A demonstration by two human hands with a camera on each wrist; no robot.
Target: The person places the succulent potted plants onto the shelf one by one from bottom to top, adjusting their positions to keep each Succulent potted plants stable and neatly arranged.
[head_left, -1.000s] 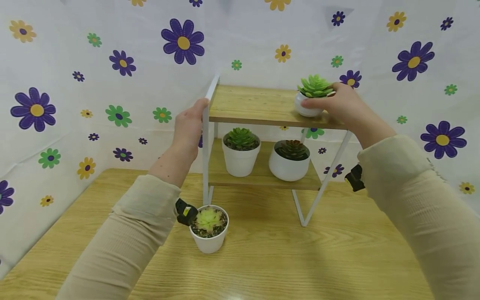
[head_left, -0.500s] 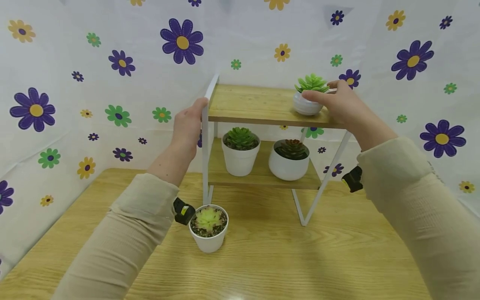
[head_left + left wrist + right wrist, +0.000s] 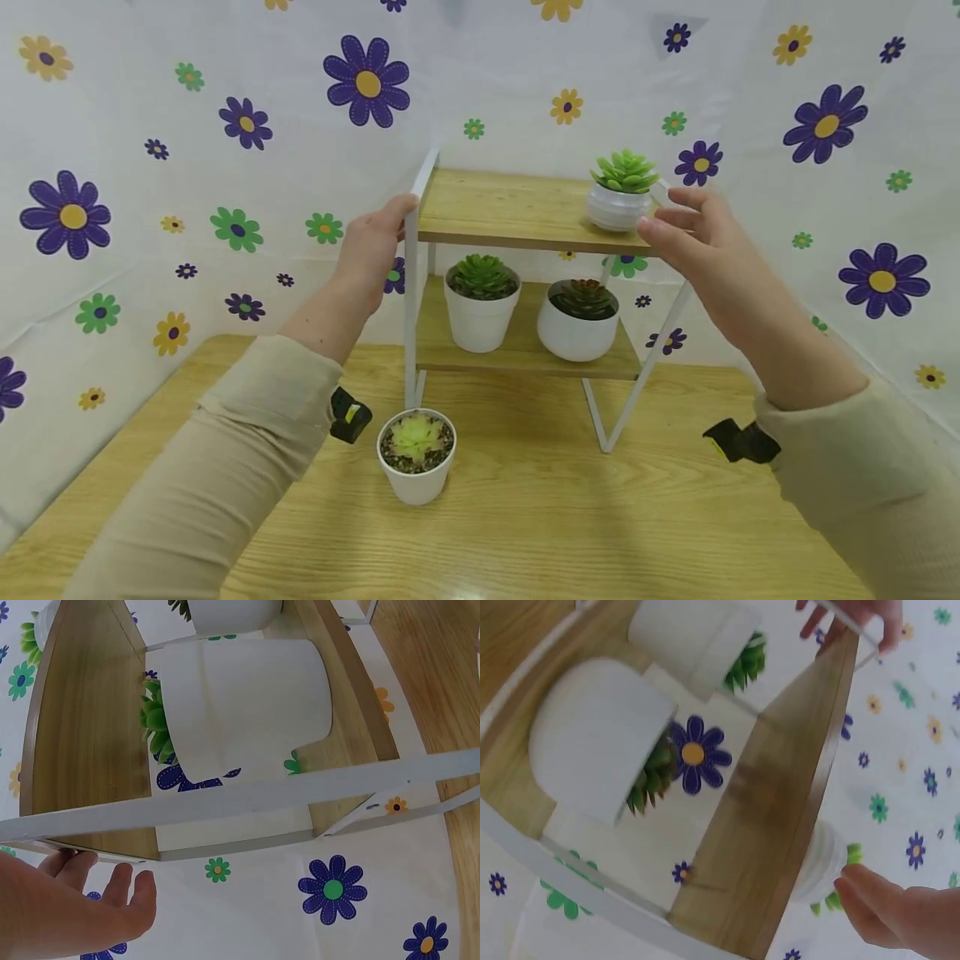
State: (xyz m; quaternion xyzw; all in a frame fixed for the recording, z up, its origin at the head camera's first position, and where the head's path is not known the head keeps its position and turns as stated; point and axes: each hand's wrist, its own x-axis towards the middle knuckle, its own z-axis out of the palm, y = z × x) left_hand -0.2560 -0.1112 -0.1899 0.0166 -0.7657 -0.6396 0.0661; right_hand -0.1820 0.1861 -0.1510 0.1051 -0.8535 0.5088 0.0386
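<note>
Right hand (image 3: 711,243) — fingers apart — has eased off round ribbed white pot (image 3: 617,210), upper right; left hand (image 3: 369,250) clamps grey metal frame (image 3: 411,317).

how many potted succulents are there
4: a bright green succulent on the upper shelf, a darker green succulent and a reddish succulent on the lower shelf, and a pale succulent on the table. None looks hidden.
</note>
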